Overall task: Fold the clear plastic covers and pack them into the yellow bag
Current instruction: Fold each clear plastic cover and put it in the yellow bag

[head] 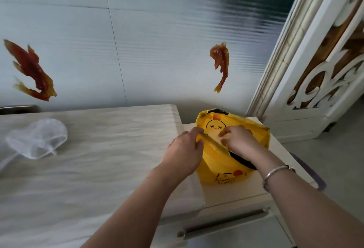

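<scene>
Hands at the yellow bag, one clear cover left on the bed.

Bed point(88, 169), big and pale, fills the left side, and a small white cabinet point(232, 190) stands right beside it. The yellow bag point(222, 161) with a chick picture sits on top of the cabinet. The left hand point(184, 154) pinches the near edge of the bag's mouth and holds it up. The right hand point(239, 139) reaches down into the open bag with curled fingers; I cannot tell if it holds anything. A silver bracelet point(275, 173) is on that wrist. A clear plastic cover point(37, 138) lies crumpled on the bed, well apart from both hands.
</scene>
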`<action>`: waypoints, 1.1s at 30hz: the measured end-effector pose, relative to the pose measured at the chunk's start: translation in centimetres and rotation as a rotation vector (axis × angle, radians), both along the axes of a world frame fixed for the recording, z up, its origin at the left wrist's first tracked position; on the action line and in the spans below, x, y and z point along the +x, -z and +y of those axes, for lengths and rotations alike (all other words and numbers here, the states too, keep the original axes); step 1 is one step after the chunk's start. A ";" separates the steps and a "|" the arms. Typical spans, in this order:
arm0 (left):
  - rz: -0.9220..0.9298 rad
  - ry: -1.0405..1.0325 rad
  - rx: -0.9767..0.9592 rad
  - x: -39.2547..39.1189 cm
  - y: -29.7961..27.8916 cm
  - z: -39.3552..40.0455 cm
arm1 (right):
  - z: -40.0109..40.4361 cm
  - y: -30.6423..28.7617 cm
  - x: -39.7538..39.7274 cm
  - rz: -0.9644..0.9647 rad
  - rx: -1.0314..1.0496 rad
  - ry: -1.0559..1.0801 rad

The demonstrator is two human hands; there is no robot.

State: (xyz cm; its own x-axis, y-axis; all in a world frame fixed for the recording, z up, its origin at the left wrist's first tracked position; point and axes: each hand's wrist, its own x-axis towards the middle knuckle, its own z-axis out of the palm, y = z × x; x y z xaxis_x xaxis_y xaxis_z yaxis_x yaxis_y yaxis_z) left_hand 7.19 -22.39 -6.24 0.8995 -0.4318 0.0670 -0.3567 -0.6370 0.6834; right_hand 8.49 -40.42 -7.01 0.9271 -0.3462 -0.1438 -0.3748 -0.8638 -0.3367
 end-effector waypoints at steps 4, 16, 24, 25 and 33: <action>0.006 -0.010 -0.067 -0.1 -0.5 1.1 | 0.8 -2.4 -1.6 -0.168 -0.009 -0.057; 0.015 -0.274 -0.026 -1.6 -1.3 11.0 | 12.4 -4.9 -3.0 -0.333 0.119 -0.277; 0.061 -0.507 0.006 -2.6 -1.5 21.9 | 23.0 -2.8 -1.2 -0.283 0.264 -0.486; 0.071 -0.538 0.007 -2.7 -1.5 23.3 | 24.4 -2.5 -1.0 -0.284 0.283 -0.522; 0.104 -0.724 -0.018 -3.0 -1.9 31.2 | 33.8 0.3 1.3 -0.222 0.372 -0.694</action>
